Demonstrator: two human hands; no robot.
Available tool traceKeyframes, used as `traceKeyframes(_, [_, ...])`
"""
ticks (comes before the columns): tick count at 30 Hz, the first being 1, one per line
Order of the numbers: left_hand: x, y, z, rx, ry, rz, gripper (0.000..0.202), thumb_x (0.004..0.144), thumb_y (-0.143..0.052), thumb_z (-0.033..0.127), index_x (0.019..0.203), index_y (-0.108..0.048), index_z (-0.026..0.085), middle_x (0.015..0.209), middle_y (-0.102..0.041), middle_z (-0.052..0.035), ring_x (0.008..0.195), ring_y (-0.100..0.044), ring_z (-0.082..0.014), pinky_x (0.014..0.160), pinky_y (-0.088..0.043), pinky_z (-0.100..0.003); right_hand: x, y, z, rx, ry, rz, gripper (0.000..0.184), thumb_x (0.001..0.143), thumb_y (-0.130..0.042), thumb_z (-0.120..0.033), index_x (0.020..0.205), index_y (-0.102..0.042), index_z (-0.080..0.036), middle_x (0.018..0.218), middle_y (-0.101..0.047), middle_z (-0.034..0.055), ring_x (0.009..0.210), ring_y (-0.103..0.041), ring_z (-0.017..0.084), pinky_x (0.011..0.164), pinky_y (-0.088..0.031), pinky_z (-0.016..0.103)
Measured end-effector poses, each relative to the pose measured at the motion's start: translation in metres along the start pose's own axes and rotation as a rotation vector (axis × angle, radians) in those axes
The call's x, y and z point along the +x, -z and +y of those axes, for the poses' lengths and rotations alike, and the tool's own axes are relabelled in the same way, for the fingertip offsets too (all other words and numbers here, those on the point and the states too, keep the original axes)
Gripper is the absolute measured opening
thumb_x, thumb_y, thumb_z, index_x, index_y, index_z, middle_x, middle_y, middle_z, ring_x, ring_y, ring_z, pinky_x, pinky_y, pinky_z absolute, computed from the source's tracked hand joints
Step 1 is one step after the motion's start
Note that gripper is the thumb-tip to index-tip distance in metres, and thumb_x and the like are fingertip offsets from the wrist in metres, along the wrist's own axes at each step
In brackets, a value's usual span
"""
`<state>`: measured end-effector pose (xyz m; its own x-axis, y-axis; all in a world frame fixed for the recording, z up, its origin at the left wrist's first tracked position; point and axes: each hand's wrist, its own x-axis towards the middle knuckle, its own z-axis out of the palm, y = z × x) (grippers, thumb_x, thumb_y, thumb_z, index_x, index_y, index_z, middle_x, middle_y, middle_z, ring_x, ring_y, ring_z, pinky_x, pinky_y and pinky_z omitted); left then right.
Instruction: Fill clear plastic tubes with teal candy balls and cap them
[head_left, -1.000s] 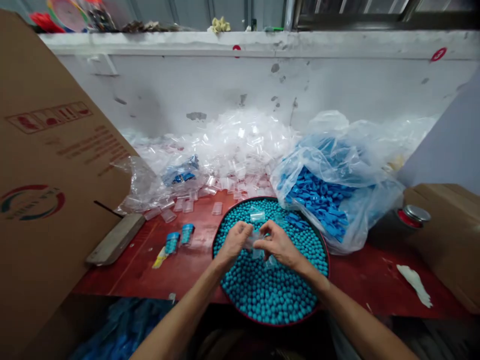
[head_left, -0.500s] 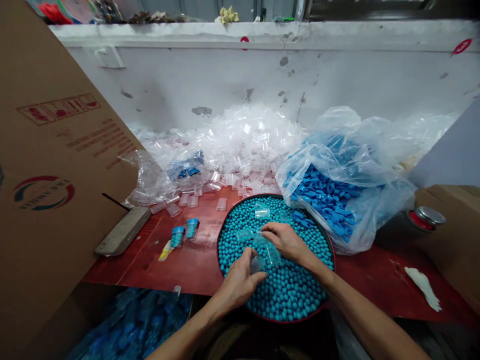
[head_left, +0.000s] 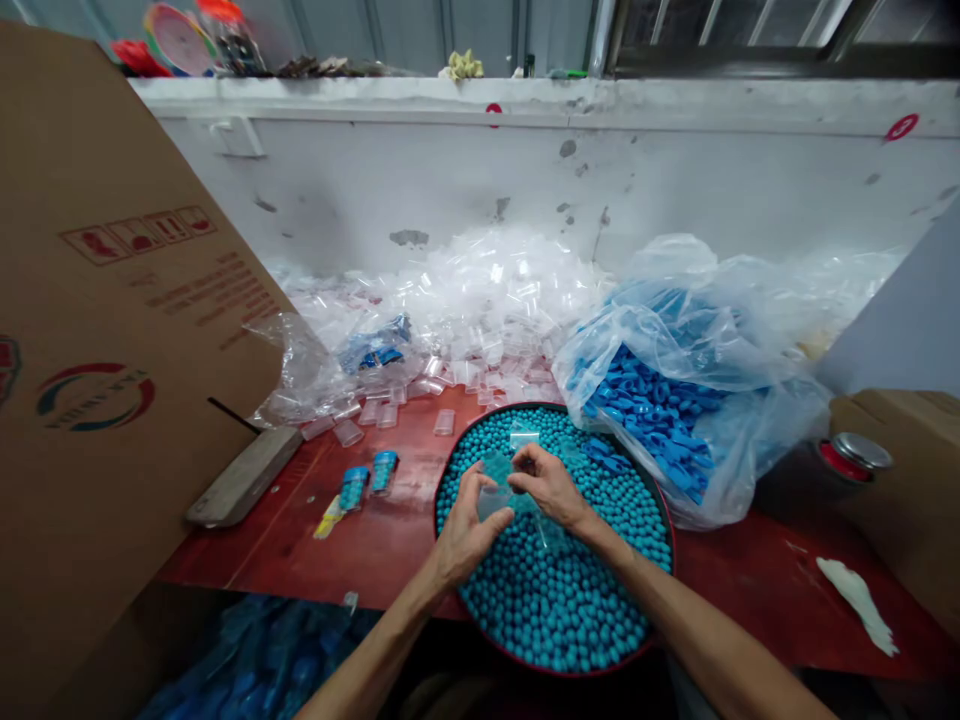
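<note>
A round tray (head_left: 670,560) with a dark red rim is full of small teal balls (head_left: 570,600). Over its left part, my left hand (head_left: 469,530) grips a clear plastic cup (head_left: 493,502) between thumb and fingers. My right hand (head_left: 551,485) is just right of that cup, thumb and fingers pinched together; what they hold, if anything, is hidden. More clear cups lie on the balls, one behind my hands (head_left: 525,439) and one below my right hand (head_left: 553,532). Several blue plastic pieces (head_left: 606,456) lie at the tray's back right.
Two ball-filled cups with blue tops (head_left: 354,488) stand on the red table (head_left: 300,560). Clear cups (head_left: 510,300) are heaped along the wall. A plastic bag of blue pieces (head_left: 660,410) sits behind right. A cardboard box (head_left: 150,330) borders the left; a lidded container (head_left: 861,455) stands right.
The view has tipped up slightly. My left hand has lifted the cup up and left, and the fingers of my right hand have closed in beside it.
</note>
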<state>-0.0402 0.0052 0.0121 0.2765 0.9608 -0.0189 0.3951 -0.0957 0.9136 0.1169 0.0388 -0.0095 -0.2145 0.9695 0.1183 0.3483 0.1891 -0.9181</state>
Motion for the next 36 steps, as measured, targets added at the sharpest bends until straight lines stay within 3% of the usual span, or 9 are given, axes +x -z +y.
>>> traceKeyframes(3, [0.002, -0.007, 0.011, -0.201, -0.023, -0.011, 0.03, 0.069, -0.056, 0.028, 0.094, -0.043, 0.018, 0.126, -0.038, -0.0092, 0.106, -0.046, -0.0224, 0.088, -0.038, -0.036, -0.011, -0.007, -0.006, 0.463, -0.105, 0.048, 0.016, 0.066, -0.056, -0.02, 0.075, -0.043, -0.018, 0.064, -0.049, -0.0052, 0.057, -0.05, 0.01, 0.056, -0.042, 0.022])
traceKeyframes(6, [0.002, -0.013, 0.017, -0.258, -0.042, -0.001, 0.037, 0.069, -0.057, 0.028, 0.1, -0.039, 0.019, 0.113, -0.047, -0.0067, 0.094, -0.053, -0.018, 0.08, -0.043, -0.031, -0.021, -0.012, -0.01, 0.575, -0.122, 0.062, 0.017, 0.064, -0.057, -0.021, 0.077, -0.046, -0.019, 0.07, -0.052, -0.0042, 0.059, -0.051, 0.009, 0.057, -0.043, 0.022])
traceKeyframes(10, [0.005, -0.014, 0.013, -0.207, 0.045, 0.064, 0.066, 0.064, -0.062, 0.028, 0.12, -0.026, 0.019, 0.101, -0.05, -0.0037, 0.085, -0.054, -0.0164, 0.077, -0.044, -0.031, -0.034, -0.011, -0.017, 0.417, -0.145, -0.013, 0.01, 0.075, -0.045, -0.021, 0.083, -0.052, -0.018, 0.07, -0.055, -0.0019, 0.058, -0.052, 0.01, 0.056, -0.043, 0.023])
traceKeyframes(16, [-0.003, -0.015, 0.006, -0.147, 0.169, -0.126, 0.069, 0.058, -0.066, 0.028, 0.115, -0.03, 0.014, 0.093, -0.053, -0.0043, 0.079, -0.055, -0.0169, 0.074, -0.044, -0.031, -0.055, -0.014, -0.024, -0.172, -0.022, 0.004, 0.017, 0.078, -0.04, -0.011, 0.08, -0.056, -0.016, 0.079, -0.06, 0.0038, 0.07, -0.053, 0.013, 0.065, -0.038, 0.024])
traceKeyframes(21, [-0.015, -0.015, 0.003, 0.161, 0.063, -0.123, 0.055, 0.062, -0.062, 0.031, 0.109, -0.037, 0.018, 0.085, -0.054, -0.0017, 0.075, -0.054, -0.0178, 0.07, -0.043, -0.031, -0.065, 0.006, -0.019, -0.419, 0.006, -0.136, 0.016, 0.079, -0.041, -0.015, 0.079, -0.057, -0.017, 0.073, -0.059, 0.0023, 0.066, -0.052, 0.013, 0.061, -0.037, 0.022])
traceKeyframes(25, [-0.016, -0.015, -0.006, 0.436, -0.065, -0.118, 0.04, 0.065, -0.057, 0.027, 0.1, -0.042, 0.017, 0.091, -0.052, -0.0049, 0.087, -0.051, -0.0213, 0.078, -0.04, -0.036, -0.05, 0.038, -0.015, -0.661, 0.077, -0.105, 0.021, 0.081, -0.041, -0.019, 0.097, -0.055, -0.021, 0.093, -0.056, 0.0041, 0.086, -0.051, 0.015, 0.071, -0.036, 0.024])
traceKeyframes(28, [-0.013, -0.015, -0.011, 0.494, -0.163, -0.144, 0.035, 0.064, -0.057, 0.026, 0.095, -0.044, 0.018, 0.099, -0.049, -0.007, 0.097, -0.047, -0.0237, 0.084, -0.038, -0.038, -0.034, 0.048, -0.006, -0.843, 0.087, -0.214, 0.025, 0.078, -0.045, -0.017, 0.101, -0.053, -0.022, 0.095, -0.053, 0.0051, 0.086, -0.05, 0.017, 0.068, -0.037, 0.025])
traceKeyframes(32, [-0.011, -0.014, -0.011, 0.43, -0.136, -0.135, 0.037, 0.065, -0.056, 0.026, 0.098, -0.042, 0.018, 0.103, -0.049, -0.0076, 0.099, -0.048, -0.0236, 0.084, -0.038, -0.038, -0.025, 0.047, 0.009, -0.9, 0.033, -0.283, 0.023, 0.081, -0.037, -0.013, 0.095, -0.054, -0.019, 0.086, -0.053, 0.0056, 0.074, -0.051, 0.016, 0.062, -0.038, 0.024])
traceKeyframes(36, [-0.009, -0.012, -0.002, 0.225, -0.021, -0.125, 0.037, 0.066, -0.057, 0.029, 0.098, -0.041, 0.018, 0.093, -0.054, -0.0049, 0.083, -0.054, -0.0197, 0.074, -0.043, -0.034, -0.029, 0.047, 0.01, -0.616, 0.057, -0.124, 0.02, 0.08, -0.041, -0.013, 0.096, -0.054, -0.016, 0.09, -0.054, 0.0065, 0.085, -0.05, 0.016, 0.075, -0.039, 0.027])
